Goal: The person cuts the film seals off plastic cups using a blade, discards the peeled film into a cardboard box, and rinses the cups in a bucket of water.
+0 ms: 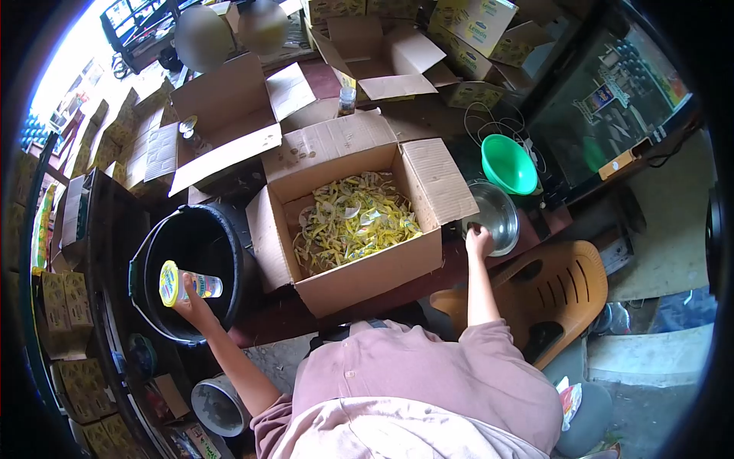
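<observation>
My left hand [193,307] is wrapped round a clear plastic jar [203,285] with a yellow lid and a printed label. The jar is tilted nearly on its side, over the black bucket [245,283], which has a wire handle. At the right, my right hand [479,240] is at the near side of a shiny metal bowl [501,210], fingers curled together; what they hold, if anything, is too small to tell. Between my hands stands an open cardboard box [375,275] with many small yellow-green wrapped packets [359,222] inside.
A green plastic bowl [508,164] sits behind the metal one. Further open cartons [225,99] and a small jar [346,101] are at the back. An orange plastic chair [569,287] is at my right, a pale bucket [220,405] low at my left. Two people's blurred heads show at the top.
</observation>
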Action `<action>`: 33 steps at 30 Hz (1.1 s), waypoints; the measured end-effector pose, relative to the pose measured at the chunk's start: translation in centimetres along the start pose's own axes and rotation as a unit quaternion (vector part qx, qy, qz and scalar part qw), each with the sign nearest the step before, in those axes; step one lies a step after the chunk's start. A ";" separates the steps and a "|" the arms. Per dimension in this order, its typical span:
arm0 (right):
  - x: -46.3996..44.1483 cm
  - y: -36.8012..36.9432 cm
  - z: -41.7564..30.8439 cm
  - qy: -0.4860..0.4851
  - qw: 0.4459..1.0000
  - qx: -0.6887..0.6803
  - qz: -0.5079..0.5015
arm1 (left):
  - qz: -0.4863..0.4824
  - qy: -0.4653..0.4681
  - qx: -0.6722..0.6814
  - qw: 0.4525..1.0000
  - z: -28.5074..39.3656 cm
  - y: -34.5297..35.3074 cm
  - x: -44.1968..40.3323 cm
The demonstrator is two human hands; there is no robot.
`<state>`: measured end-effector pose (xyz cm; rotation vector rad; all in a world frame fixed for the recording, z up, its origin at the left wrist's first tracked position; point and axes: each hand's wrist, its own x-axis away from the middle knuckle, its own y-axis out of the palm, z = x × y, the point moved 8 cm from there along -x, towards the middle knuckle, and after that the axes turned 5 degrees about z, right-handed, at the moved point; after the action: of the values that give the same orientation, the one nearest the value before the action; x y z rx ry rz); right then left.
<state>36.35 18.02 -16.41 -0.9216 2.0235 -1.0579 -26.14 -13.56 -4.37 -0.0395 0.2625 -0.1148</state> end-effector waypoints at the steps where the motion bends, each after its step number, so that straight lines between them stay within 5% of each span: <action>1: -0.8 1.4 0.4 0.029 0.999 0.028 -0.031 | 0.004 -0.003 0.010 1.000 0.1 -0.1 -0.1; 4: -2.6 5.0 1.7 0.072 0.988 0.087 -0.110 | 0.020 -0.010 0.022 1.000 -0.3 -0.5 -0.1; 11: -3.6 6.3 2.8 0.105 0.986 -0.057 -0.113 | 0.024 -0.008 0.040 0.999 0.0 -0.5 0.1; 15: -3.8 1.5 5.0 0.149 0.976 -0.146 0.067 | 0.011 0.023 0.018 1.000 1.4 0.1 0.7; 18: -2.7 -1.6 8.0 0.288 0.903 -0.258 0.189 | -0.037 0.015 0.039 0.998 1.2 0.8 0.7; 21: -3.9 -2.2 3.5 0.178 0.840 -0.498 0.124 | -0.042 0.027 0.063 0.997 1.4 1.2 1.0; 22: -4.0 -2.0 1.1 0.175 0.777 -0.591 0.126 | -0.052 0.032 0.054 0.997 2.0 1.4 1.2; 27: 3.5 -7.1 -18.4 -0.022 0.766 -0.641 -0.036 | -0.079 0.081 0.030 0.993 3.2 2.0 1.5; 30: 11.7 -8.1 -29.2 -0.202 0.700 -0.662 -0.178 | -0.093 0.128 -0.065 0.985 5.7 2.2 2.0; 33: 20.7 -12.2 -36.1 -0.405 0.696 -0.529 -0.269 | -0.069 0.146 -0.033 0.986 5.6 2.1 2.1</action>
<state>-0.19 10.16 5.58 -2.1620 1.4255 0.4927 -22.47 -11.62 0.40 -0.1063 0.5564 -0.2496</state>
